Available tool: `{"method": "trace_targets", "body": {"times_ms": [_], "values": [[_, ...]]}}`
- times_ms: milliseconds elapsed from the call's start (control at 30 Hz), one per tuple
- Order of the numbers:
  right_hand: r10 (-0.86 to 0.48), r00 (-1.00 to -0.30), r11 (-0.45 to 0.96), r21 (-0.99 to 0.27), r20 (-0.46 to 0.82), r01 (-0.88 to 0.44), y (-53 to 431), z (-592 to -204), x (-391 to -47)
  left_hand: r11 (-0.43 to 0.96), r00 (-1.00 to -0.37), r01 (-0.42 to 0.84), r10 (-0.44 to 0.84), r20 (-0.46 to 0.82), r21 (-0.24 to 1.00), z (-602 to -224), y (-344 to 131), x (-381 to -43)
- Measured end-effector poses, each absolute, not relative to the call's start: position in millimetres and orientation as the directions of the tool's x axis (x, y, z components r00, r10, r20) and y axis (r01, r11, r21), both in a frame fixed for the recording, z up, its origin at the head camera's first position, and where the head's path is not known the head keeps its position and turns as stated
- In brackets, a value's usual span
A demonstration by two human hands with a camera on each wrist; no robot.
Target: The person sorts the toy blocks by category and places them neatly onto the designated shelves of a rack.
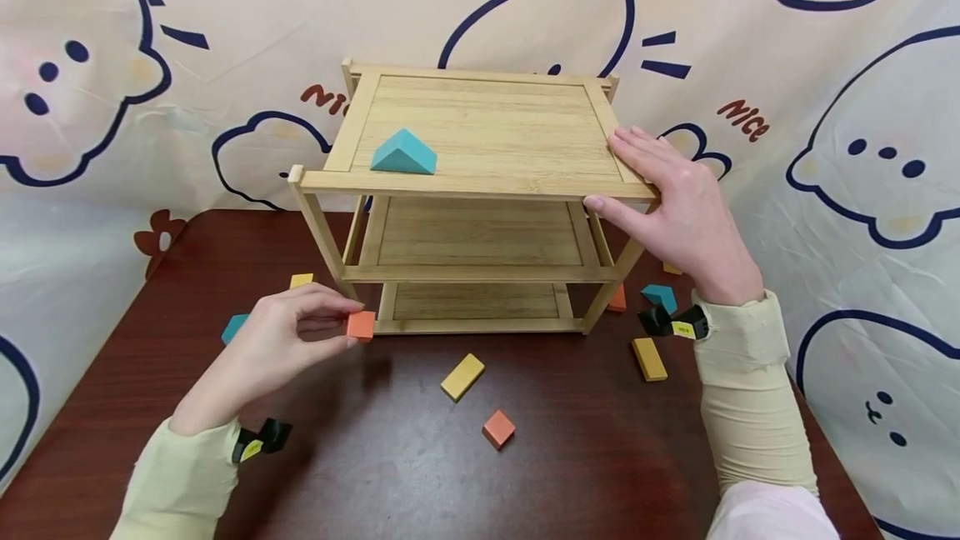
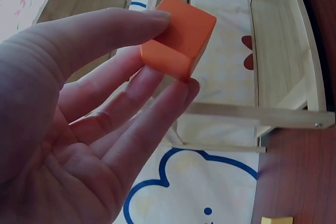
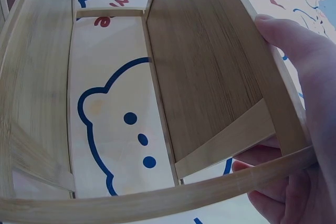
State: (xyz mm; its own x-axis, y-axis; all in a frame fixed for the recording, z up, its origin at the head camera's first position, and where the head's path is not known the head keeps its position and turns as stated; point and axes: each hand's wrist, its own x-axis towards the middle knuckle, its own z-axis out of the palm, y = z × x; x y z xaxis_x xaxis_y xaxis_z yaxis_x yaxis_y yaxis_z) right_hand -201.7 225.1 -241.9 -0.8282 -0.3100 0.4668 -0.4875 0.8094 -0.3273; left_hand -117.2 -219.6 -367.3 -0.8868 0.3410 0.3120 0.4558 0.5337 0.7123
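My left hand (image 1: 288,336) pinches an orange cube (image 1: 361,325) between thumb and fingertips, beside the front left leg of a small three-tier wooden shelf (image 1: 495,184). In the left wrist view the orange block (image 2: 181,35) sits at the fingertips, with the shelf's side behind it. My right hand (image 1: 678,202) grips the shelf's top right corner, fingers over the side and thumb at the front edge. From the right wrist, the thumb (image 3: 278,32) shows against the top board's edge. A blue triangular block (image 1: 405,153) lies on the top tier, front left.
On the dark table (image 1: 360,473) before the shelf lie a yellow block (image 1: 462,377) and another orange cube (image 1: 498,429). To the right are a yellow block (image 1: 649,359) and a blue triangle (image 1: 660,297). A patterned cloth (image 1: 247,15) hangs behind.
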Motion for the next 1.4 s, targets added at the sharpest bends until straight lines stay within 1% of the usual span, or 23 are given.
{"method": "trace_targets", "body": {"times_ms": [167, 333, 600, 767, 1133, 1400], "values": [[-0.309, -0.830, 0.813, -0.324, 0.464, -0.483, 225.2, -242.3, -201.4, 0.530, -0.870, 0.490, 0.349, 0.349, 0.692, -366.5, -211.9, -117.4], [-0.308, -0.829, 0.814, -0.322, 0.468, -0.484, 225.0, -242.2, -201.3, 0.527, -0.867, 0.496, 0.346, 0.359, 0.689, -364.5, -203.8, -117.5], [-0.311, -0.825, 0.809, -0.324, 0.471, -0.490, 225.6, -242.2, -201.5, 0.472, -0.854, 0.516, 0.347, 0.388, 0.715, -360.0, -191.8, -120.1], [-0.310, -0.829, 0.812, -0.324, 0.466, -0.486, 225.4, -242.5, -201.1, 0.464, -0.853, 0.520, 0.323, 0.409, 0.717, -358.1, -185.6, -121.4], [-0.308, -0.831, 0.812, -0.327, 0.464, -0.484, 224.8, -242.5, -201.0, 0.516, -0.856, 0.514, 0.260, 0.447, 0.685, -349.4, -170.6, -126.7], [-0.309, -0.829, 0.812, -0.325, 0.466, -0.484, 225.0, -242.2, -200.9, 0.523, -0.841, 0.529, 0.219, 0.495, 0.668, -345.3, -163.4, -128.9]]}}
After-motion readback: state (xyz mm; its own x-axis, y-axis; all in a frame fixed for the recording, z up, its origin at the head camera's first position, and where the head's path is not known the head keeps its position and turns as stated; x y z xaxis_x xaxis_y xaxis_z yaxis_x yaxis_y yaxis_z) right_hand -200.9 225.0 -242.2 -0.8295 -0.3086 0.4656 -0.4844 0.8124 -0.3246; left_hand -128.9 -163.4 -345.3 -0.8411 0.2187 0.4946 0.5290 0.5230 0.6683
